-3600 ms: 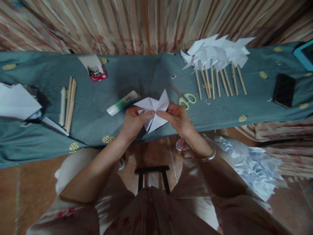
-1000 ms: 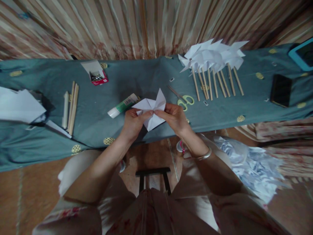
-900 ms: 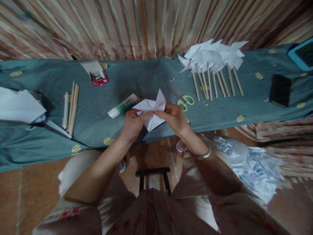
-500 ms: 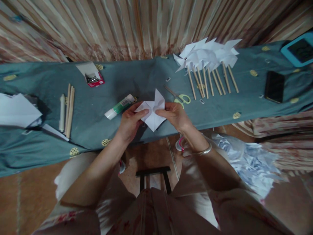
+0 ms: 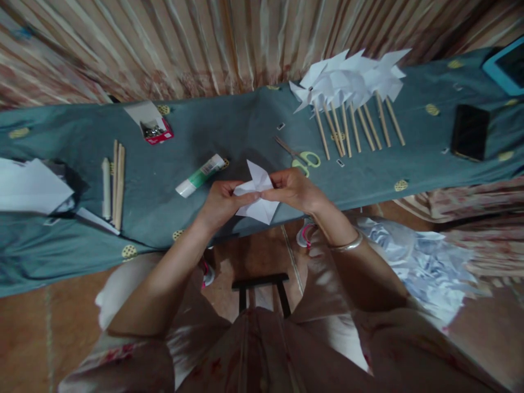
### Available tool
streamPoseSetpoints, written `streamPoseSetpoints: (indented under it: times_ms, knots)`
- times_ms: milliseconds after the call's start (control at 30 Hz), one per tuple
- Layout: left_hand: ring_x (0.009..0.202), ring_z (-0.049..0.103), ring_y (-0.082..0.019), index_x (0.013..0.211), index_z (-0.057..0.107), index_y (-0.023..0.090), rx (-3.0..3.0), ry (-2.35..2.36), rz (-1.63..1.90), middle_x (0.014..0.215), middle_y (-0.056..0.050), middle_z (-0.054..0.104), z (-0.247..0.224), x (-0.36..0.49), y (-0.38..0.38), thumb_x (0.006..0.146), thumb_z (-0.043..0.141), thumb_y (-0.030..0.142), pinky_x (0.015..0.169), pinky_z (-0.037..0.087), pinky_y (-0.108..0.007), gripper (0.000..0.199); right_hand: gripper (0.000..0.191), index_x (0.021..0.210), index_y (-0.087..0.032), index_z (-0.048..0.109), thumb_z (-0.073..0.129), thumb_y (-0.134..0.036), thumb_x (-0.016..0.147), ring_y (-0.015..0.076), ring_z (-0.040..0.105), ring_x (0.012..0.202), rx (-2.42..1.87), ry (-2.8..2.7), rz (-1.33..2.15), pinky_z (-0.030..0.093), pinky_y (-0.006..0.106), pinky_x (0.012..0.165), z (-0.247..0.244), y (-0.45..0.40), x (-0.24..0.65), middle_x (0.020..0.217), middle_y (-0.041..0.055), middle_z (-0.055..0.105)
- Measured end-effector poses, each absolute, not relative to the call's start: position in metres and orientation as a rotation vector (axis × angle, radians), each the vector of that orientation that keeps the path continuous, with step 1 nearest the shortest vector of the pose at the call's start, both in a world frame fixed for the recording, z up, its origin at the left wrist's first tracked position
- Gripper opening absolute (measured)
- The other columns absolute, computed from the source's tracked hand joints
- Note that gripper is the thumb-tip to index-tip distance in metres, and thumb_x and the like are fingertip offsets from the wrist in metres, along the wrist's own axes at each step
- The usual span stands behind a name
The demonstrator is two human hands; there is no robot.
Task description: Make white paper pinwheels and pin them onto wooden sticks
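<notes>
Left hand, right hand: fingers of both pinching folded paper, center of frame, over near edge of surface. Thumbs about meet mid-paper, probably pressing folds flat; other fingers partly hidden, likely bracing from beneath. Glue stick, scissors just beyond hands, presumably for easy reach. Pinwheels upper right, heads overlapping, likely saving room; hard to count. Paper stack cut off left, blue device right. Box contents too small to tell.

The left hand and right hand pinch folded white paper near green-handled scissors.
</notes>
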State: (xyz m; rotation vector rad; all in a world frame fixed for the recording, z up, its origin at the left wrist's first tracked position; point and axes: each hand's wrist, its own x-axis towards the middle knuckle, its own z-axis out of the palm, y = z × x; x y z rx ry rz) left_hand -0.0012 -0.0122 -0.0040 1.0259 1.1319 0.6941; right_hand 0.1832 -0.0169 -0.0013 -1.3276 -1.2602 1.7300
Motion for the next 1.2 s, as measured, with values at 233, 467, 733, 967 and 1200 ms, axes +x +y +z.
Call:
streamPoseSetpoints:
  times_ms: [233,467,733,967,1200]
  knots:
    - [0.058,0.058,-0.013,0.072,0.075,0.016,1.072,1.144,0.672,0.064,0.001,0.069,-0.007,-0.005,-0.012,0.051,0.089,0.041,0.057,0.046,-0.025,0.035,0.016,0.068,-0.014,0.068,0.075,-0.028,0.067,0.0097,0.054,0.058,-1.367,-1.418,1.631,0.035,0.02,0.049,-0.001,-0.016,0.185,0.058,-0.0027,0.062]
    - [0.055,0.057,-0.014,0.069,0.074,0.017,0.999,1.174,0.739,0.062,0.0,0.068,-0.008,-0.004,-0.014,0.052,0.087,0.036,0.055,0.043,-0.026,0.028,0.028,0.072,-0.016,0.07,0.081,-0.04,0.066,0.0117,0.057,0.064,-1.28,-1.375,1.614,0.042,0.023,0.053,-0.005,-0.016,0.185,0.066,-0.0007,0.066]
    - [0.068,0.065,-0.018,0.075,0.072,0.019,0.743,1.109,1.017,0.073,-0.003,0.072,-0.001,-0.002,-0.01,0.057,0.084,0.032,0.064,0.052,-0.03,0.025,0.044,0.08,-0.022,0.067,0.085,-0.055,0.058,0.0152,0.065,0.077,-1.201,-1.085,1.396,0.054,0.03,0.074,-0.002,-0.013,0.174,0.081,-0.0002,0.069]
    - [0.066,0.063,-0.015,0.075,0.072,0.016,0.67,1.069,1.091,0.075,-0.003,0.072,-0.001,0.003,-0.011,0.06,0.082,0.029,0.066,0.05,-0.027,0.022,0.024,0.078,-0.022,0.065,0.077,-0.042,0.073,0.0118,0.057,0.066,-1.24,-1.112,1.048,0.049,0.028,0.064,-0.004,-0.014,0.162,0.072,-0.0026,0.064]
    - [0.07,0.066,-0.016,0.077,0.072,0.017,0.618,1.058,1.141,0.077,-0.004,0.074,0.0,0.001,-0.009,0.06,0.082,0.029,0.07,0.052,-0.028,0.023,0.023,0.085,-0.024,0.068,0.073,-0.044,0.077,0.015,0.061,0.07,-1.246,-1.072,1.157,0.053,0.031,0.067,-0.005,-0.012,0.161,0.078,0.0001,0.067]
